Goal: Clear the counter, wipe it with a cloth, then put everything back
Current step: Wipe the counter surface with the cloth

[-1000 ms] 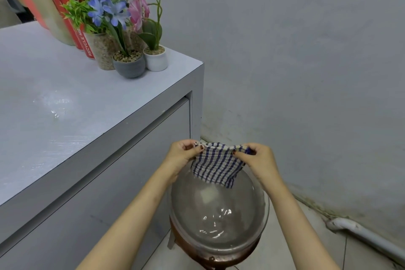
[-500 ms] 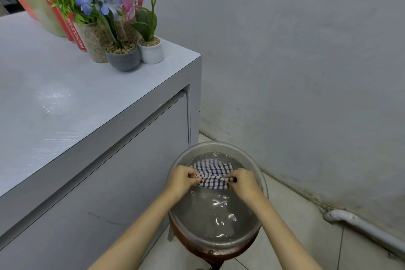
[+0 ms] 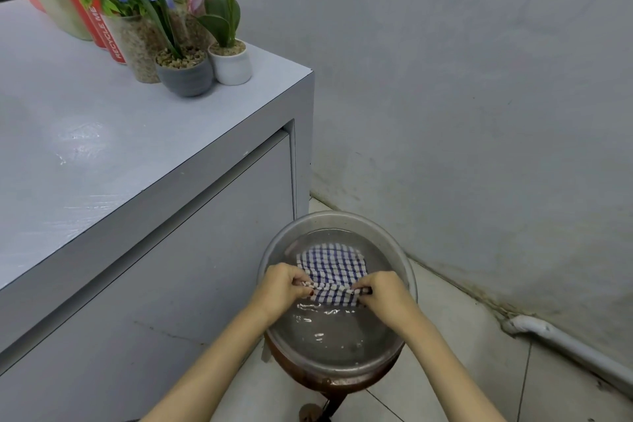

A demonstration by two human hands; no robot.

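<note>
A blue and white checked cloth [image 3: 330,265] lies spread in the water of a round metal basin [image 3: 407,271] that sits on a low brown stool beside the counter. My left hand [image 3: 284,286] pinches the cloth's near edge on the left. My right hand [image 3: 385,291] pinches the same edge on the right. The grey counter [image 3: 102,154] fills the left side, with wet streaks on its top. At its far corner stand a grey pot with blue flowers [image 3: 185,74], a white pot with a pink flower [image 3: 230,62] and red cans [image 3: 102,27].
A glass vase of pebbles [image 3: 140,48] with green leaves stands among the pots. A grey wall rises on the right. A white pipe [image 3: 561,346] runs along its foot over the tiled floor. The counter's front panel is close to the basin's left side.
Both hands lowered the cloth from above the basin into the water, where it now lies spread out. The camera tilted down and moved closer.
</note>
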